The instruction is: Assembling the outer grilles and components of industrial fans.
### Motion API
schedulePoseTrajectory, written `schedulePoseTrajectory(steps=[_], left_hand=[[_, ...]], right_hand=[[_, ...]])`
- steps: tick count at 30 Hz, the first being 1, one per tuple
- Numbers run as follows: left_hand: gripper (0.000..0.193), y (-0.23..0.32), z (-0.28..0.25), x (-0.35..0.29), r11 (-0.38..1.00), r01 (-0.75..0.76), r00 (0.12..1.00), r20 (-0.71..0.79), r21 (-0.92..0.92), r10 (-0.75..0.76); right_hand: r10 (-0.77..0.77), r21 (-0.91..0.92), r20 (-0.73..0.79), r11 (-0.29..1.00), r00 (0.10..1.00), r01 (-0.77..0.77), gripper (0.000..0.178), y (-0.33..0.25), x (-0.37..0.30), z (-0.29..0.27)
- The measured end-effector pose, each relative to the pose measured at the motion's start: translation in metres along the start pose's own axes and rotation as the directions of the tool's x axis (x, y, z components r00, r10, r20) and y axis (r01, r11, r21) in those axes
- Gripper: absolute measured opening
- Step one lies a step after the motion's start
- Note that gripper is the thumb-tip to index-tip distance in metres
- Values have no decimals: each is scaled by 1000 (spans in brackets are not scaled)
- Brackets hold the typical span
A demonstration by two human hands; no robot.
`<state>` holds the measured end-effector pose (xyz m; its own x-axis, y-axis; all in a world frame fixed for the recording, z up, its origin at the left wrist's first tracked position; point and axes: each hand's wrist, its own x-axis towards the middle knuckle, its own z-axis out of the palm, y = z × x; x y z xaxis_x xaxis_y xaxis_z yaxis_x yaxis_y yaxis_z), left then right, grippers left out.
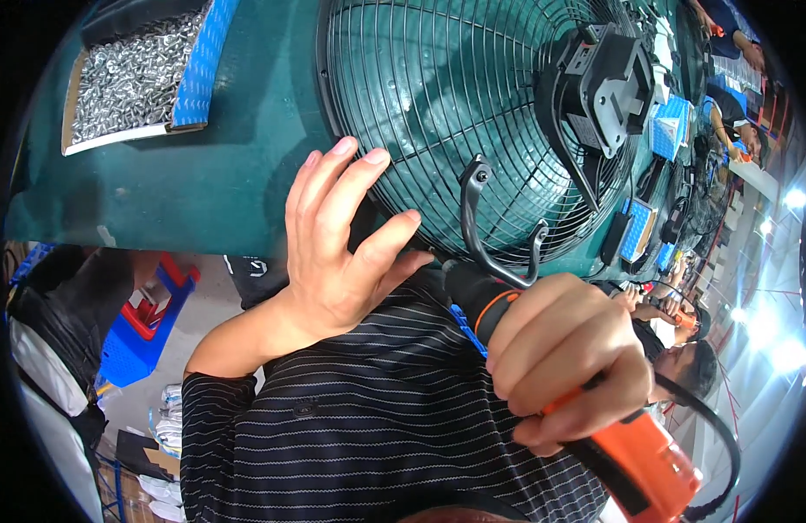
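right grip (570, 356) wrapped round orange driver (657, 462), black nose (469, 292) protruding leftward

Blue-and-white boxes (670, 129) stood at the right of the frame. Bright ceiling lights (785, 356) shone at the far right. A co-worker (699, 368) was observed at lower right. A blue plastic item (128, 350) and white bundles (169, 433) were noted at lower left.

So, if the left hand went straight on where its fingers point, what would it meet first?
The left hand would most likely meet the outer rim of the black fan guard, right by its fingertips. Depth is unclear here, so it might pass above the rim instead.
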<state>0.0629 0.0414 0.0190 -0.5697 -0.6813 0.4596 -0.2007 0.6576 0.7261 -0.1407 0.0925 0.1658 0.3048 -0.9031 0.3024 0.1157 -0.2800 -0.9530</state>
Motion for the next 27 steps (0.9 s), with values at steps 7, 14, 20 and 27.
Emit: schedulePoseTrajectory(steps=[7,14,20,27], left_hand=[[64,7,-27,13,1000,0,996,87,-8,1],[24,-32,-163,92,889,142,980,-190,435,-64],[27,-55,-200,143,634,44,880,271,772,-391],[10,-63,-188,148,632,30,891,266,774,-368]], right_hand=[[-109,72,-144,990,984,120,40,0,-9,10],[-239,171,-170,948,956,268,49,-37,-24,-6],[-283,105,-378,933,882,344,45,-41,-34,5],[-253,7,-535,953,807,303,39,-52,-26,18]])
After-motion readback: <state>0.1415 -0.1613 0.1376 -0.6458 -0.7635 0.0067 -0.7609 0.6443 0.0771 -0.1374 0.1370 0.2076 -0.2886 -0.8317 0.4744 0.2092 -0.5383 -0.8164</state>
